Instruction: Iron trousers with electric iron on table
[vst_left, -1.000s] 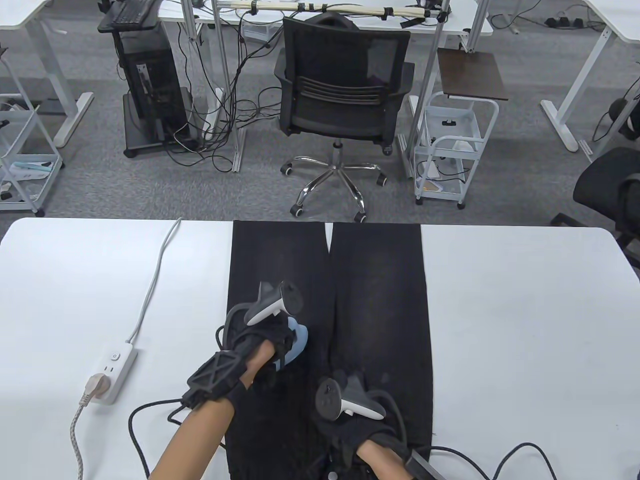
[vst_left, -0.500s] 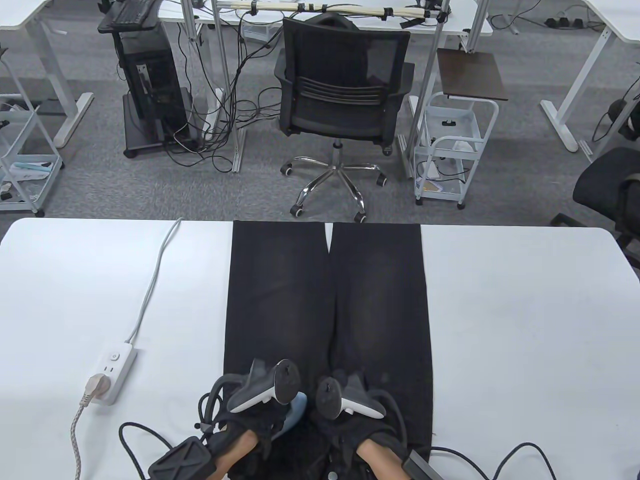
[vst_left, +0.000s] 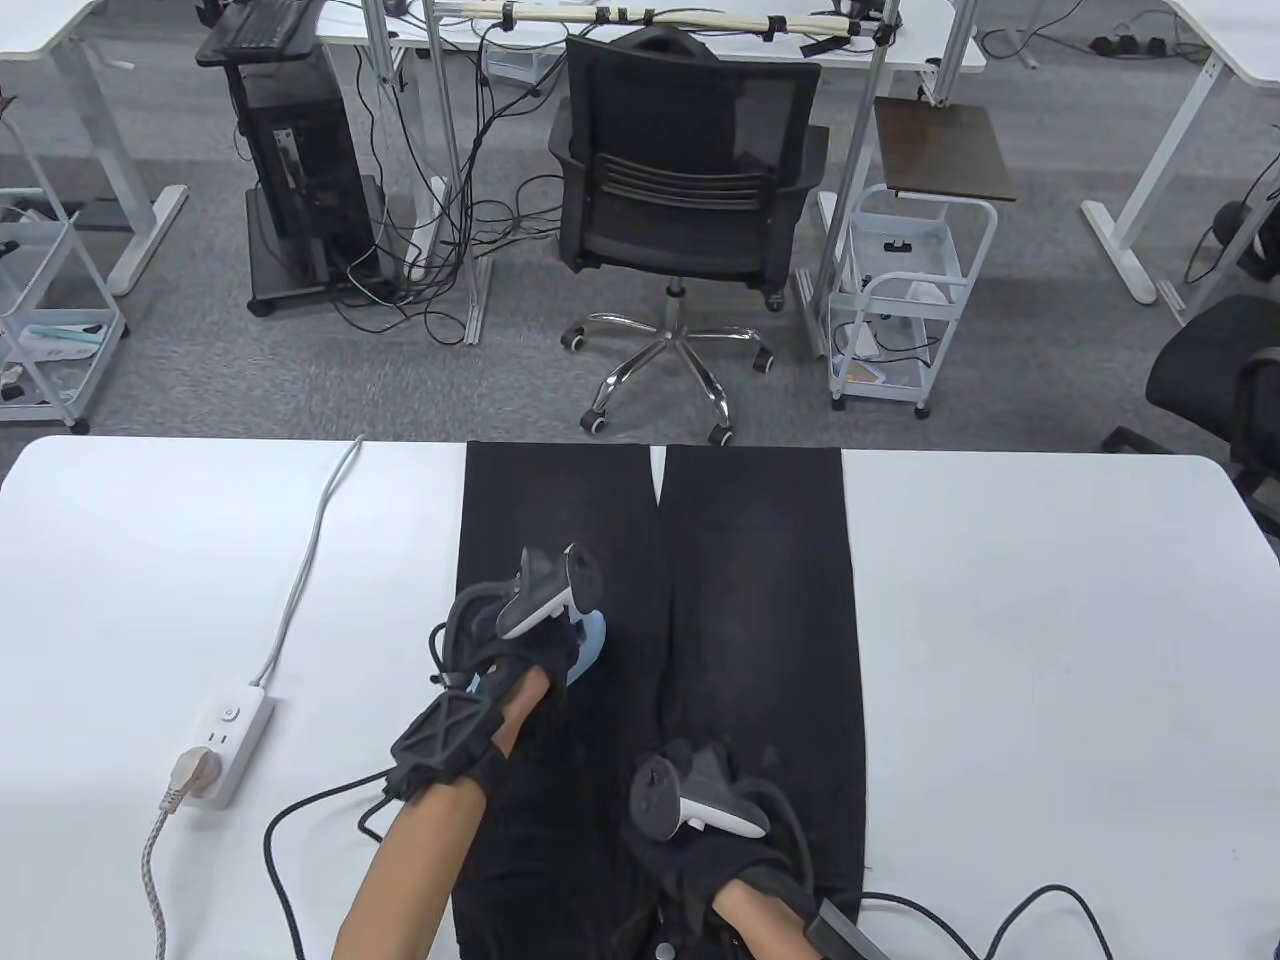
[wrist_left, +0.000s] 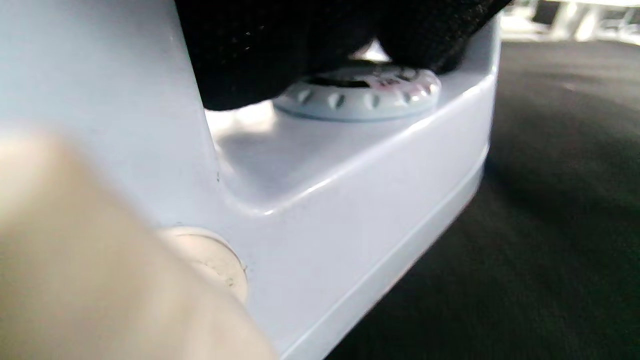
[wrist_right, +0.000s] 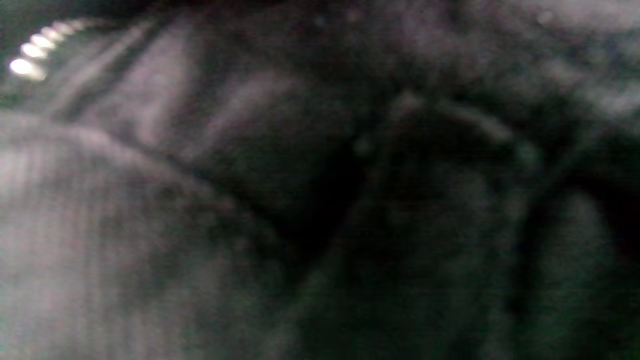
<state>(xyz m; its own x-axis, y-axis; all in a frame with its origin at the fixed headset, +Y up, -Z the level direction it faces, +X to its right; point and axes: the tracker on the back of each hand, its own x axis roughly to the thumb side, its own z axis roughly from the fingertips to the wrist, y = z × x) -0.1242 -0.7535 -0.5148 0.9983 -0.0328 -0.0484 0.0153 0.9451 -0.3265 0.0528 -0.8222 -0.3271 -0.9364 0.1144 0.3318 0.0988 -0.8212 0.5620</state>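
Left hand (vst_left: 525, 650) grips the pale-blue plastic iron (vst_left: 588, 640) by its handle — looks weighty; right hand (vst_left: 700, 830), grip unclear, pins soft black trousers (vst_left: 760, 600) at six o'clock.

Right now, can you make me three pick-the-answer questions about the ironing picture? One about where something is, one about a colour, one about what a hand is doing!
1. Where is the iron?
A. On the left leg of the trousers
B. On the white table beside the power strip
C. On the office chair

2. What colour is the iron's body?
A. Red
B. Light blue
C. Green

3. What is the left hand doing?
A. Resting flat on the bare table
B. Pulling a plug out
C. Holding the iron

Answers:
1. A, the table view shows it on the leg at that view's left.
2. B, the left wrist view shows a pale blue shell with a dial.
3. C, its gloved fingers wrap the handle, while the right hand rests near the waist.
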